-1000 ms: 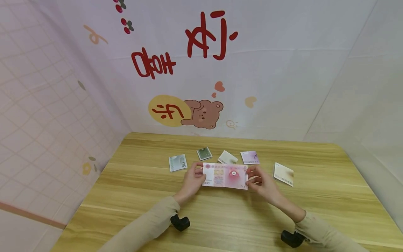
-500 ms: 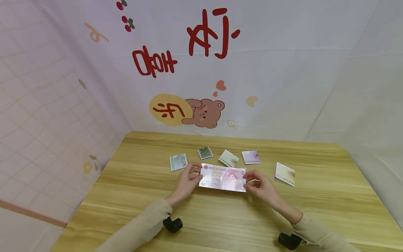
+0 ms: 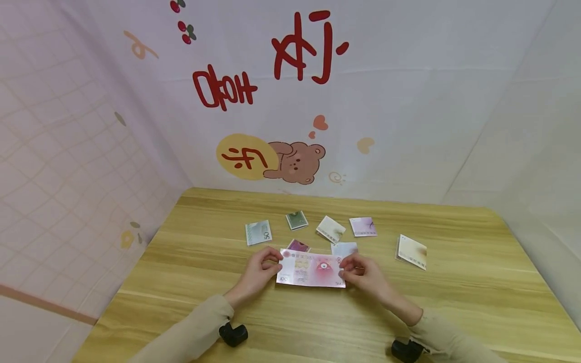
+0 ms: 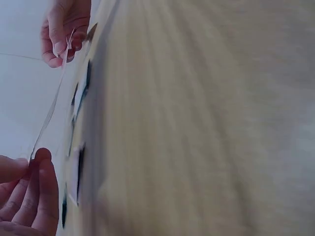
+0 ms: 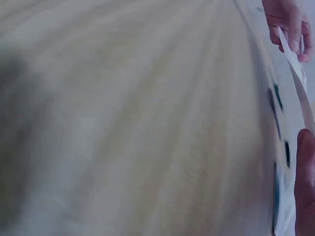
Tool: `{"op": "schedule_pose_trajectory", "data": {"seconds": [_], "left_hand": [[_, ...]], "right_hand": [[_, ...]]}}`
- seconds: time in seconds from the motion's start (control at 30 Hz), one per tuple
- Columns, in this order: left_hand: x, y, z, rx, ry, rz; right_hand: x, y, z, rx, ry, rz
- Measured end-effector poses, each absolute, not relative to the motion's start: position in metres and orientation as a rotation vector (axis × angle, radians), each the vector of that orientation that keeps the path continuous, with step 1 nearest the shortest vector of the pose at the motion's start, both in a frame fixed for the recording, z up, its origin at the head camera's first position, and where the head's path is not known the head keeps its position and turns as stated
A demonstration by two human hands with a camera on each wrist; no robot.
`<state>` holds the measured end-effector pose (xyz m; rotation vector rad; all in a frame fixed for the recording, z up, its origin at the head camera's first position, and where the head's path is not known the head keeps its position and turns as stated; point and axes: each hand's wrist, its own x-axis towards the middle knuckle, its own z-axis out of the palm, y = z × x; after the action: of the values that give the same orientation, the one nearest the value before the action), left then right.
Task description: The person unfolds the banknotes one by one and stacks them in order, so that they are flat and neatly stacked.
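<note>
A pink 100 banknote point(image 3: 310, 268) is stretched flat between both hands, above the table. My left hand point(image 3: 256, 275) pinches its left end between thumb and fingers. At the other end, my right hand point(image 3: 369, 280) pinches the edge the same way. In the left wrist view the banknote point(image 4: 50, 114) appears edge-on and slightly bowed, raised off the tabletop. Just behind it, a dark magenta folded note point(image 3: 299, 245) and a pale bluish note point(image 3: 345, 248) show on the table, each partly hidden by the held banknote.
Along the back of the wooden table point(image 3: 181, 282) lie a blue-green 50 note point(image 3: 258, 232), a dark green folded note point(image 3: 297, 220), a cream folded note point(image 3: 331, 229) and a purple note point(image 3: 363, 227). A larger beige folded note point(image 3: 411, 251) lies to the right. A printed cloth point(image 3: 390, 101) hangs behind.
Both hands have moved the pink banknote toward the person and slightly left. The magenta and pale bluish notes behind it have come into view. The other notes have stayed put.
</note>
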<state>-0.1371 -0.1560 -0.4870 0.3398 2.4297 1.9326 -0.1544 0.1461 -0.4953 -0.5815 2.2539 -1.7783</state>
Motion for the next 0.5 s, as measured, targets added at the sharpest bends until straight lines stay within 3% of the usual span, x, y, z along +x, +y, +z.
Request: {"op": "schedule_pose_trajectory", "data": {"seconds": [0.5], "left_hand": [[-0.121, -0.185, -0.500, 0.348, 2.433, 1.748]], "right_hand": [[-0.142, 0.125, -0.505, -0.729, 2.268, -1.591]]}}
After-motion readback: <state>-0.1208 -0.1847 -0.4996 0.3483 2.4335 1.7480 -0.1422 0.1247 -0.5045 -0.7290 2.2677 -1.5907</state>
